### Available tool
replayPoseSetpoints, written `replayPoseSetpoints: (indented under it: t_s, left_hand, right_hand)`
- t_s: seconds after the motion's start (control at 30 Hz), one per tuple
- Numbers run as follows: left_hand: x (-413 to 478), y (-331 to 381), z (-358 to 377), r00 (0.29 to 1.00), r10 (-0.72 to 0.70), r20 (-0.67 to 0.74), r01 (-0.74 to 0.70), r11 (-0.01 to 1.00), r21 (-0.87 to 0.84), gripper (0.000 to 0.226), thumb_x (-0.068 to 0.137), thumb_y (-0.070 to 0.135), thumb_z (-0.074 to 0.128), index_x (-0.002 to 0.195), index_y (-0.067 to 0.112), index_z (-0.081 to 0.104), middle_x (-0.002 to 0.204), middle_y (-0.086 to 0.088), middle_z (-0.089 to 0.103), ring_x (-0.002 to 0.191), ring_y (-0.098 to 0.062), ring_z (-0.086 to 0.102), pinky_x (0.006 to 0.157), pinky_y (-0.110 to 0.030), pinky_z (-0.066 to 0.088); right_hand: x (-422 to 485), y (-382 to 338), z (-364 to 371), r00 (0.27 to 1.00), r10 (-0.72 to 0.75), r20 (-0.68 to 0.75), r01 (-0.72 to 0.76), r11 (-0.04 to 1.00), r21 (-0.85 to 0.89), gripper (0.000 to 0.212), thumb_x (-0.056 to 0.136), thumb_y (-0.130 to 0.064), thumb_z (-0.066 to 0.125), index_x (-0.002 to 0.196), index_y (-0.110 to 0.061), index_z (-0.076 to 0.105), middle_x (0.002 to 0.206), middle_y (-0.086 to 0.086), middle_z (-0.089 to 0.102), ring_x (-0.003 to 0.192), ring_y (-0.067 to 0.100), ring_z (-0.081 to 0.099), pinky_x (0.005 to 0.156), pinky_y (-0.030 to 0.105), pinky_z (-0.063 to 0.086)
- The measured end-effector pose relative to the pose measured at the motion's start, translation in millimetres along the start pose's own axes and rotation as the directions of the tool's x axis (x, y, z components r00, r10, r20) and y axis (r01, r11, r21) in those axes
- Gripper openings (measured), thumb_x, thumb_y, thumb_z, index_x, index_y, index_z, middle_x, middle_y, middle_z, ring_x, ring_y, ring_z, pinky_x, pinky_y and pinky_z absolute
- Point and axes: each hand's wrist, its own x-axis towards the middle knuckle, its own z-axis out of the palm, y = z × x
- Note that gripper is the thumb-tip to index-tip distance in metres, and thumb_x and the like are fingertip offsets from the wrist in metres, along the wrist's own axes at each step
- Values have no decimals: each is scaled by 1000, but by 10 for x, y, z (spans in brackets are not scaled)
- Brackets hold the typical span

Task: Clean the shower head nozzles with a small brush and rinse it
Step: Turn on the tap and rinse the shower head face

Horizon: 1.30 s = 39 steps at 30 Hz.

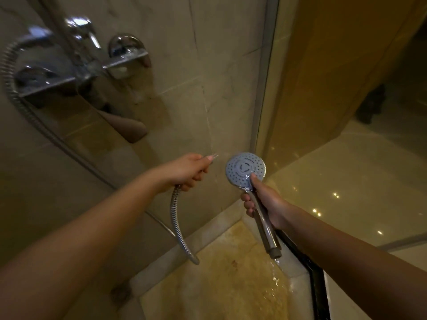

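A round chrome shower head (245,170) with a dotted nozzle face is turned toward me, detached from its hose. My right hand (263,202) grips its handle, thumb resting on the lower edge of the face. The handle's open threaded end (275,252) points down and water drips from it. My left hand (188,172) grips the free end of the metal hose (179,229), its tip aimed at the shower head, a thin stream of water leaving it. No brush is in view.
A chrome mixer valve with levers (87,63) sits on the tiled wall at upper left, with the hose looping down from it. A glass partition (265,88) stands to the right. Below is a wet stone floor (231,285) with a raised kerb.
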Motion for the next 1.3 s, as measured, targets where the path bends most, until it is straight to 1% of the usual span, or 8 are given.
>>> replayPoseSetpoints:
  t_s: [0.23, 0.47, 0.7, 0.8, 0.93, 1.1, 1.23, 1.3]
  left_hand:
    - [2, 211, -755, 991, -5, 133, 10, 999, -35, 35, 95, 49, 36, 79, 19, 43, 52, 9, 34, 36, -4, 27, 33, -16, 26]
    - [107, 160, -838, 981, 11, 196, -8, 1000, -14, 34, 96, 46, 34, 79, 18, 42, 55, 8, 32, 38, -4, 26, 35, -16, 27]
    - [155, 141, -807, 990, 24, 142, -20, 999, -28, 34, 96, 45, 34, 79, 17, 43, 54, 8, 32, 37, -3, 25, 35, -15, 25]
    - [127, 96, -744, 994, 40, 100, -34, 998, -58, 33, 97, 43, 33, 80, 17, 43, 58, 6, 29, 38, -3, 24, 35, -15, 24]
    - [31, 32, -543, 991, 25, 135, -17, 998, -67, 32, 98, 42, 32, 80, 17, 41, 60, 4, 27, 38, -3, 23, 35, -15, 22]
    - [-89, 45, -182, 983, 56, 176, -39, 995, -96, 31, 99, 38, 30, 77, 18, 38, 59, 3, 26, 36, -2, 22, 34, -14, 19]
    - [-177, 86, 92, 978, 165, 125, -149, 981, -128, 29, 100, 35, 30, 77, 19, 38, 58, 3, 29, 33, -1, 25, 34, -13, 21]
    - [-238, 86, 215, 970, 228, 82, -213, 964, -158, 28, 100, 33, 30, 78, 19, 39, 58, 2, 31, 33, 0, 25, 35, -13, 21]
  right_hand:
    - [-22, -166, 149, 1000, 4, -6, -4, 999, 45, 67, 89, -72, 22, 93, -13, 54, 55, 1, 44, 39, 10, 40, 38, 19, 37]
    - [-7, -136, 308, 1000, -27, 6, 27, 998, 50, 74, 89, -71, 16, 120, -16, 54, 56, 2, 45, 42, 11, 42, 41, 19, 38]
    - [-3, -72, 342, 999, -8, -47, 14, 993, 117, 70, 92, -67, 17, 112, -12, 54, 60, 3, 45, 44, 12, 44, 45, 23, 40]
    - [-68, -43, 349, 991, -38, -130, 50, 995, 89, 58, 96, -59, 25, 106, -10, 54, 63, 3, 45, 51, 14, 43, 51, 26, 41]
    - [-208, -49, 399, 943, -208, -261, 206, 978, -34, 29, 103, -31, 32, 116, -11, 49, 67, 3, 42, 54, 12, 40, 53, 26, 40]
    - [-434, -233, 459, 847, -369, -383, 355, 928, -109, 39, 99, -11, 47, 135, -21, 38, 79, 4, 48, 60, 13, 45, 53, 26, 45]
    - [-612, -410, 531, 793, -323, -517, 433, 896, 104, 61, 89, -1, 61, 140, -18, 31, 87, 11, 56, 60, 14, 52, 45, 21, 48]
    - [-702, -517, 541, 816, -217, -535, 425, 853, 303, 47, 88, -5, 64, 131, -7, 44, 80, 10, 56, 61, 15, 53, 46, 23, 49]
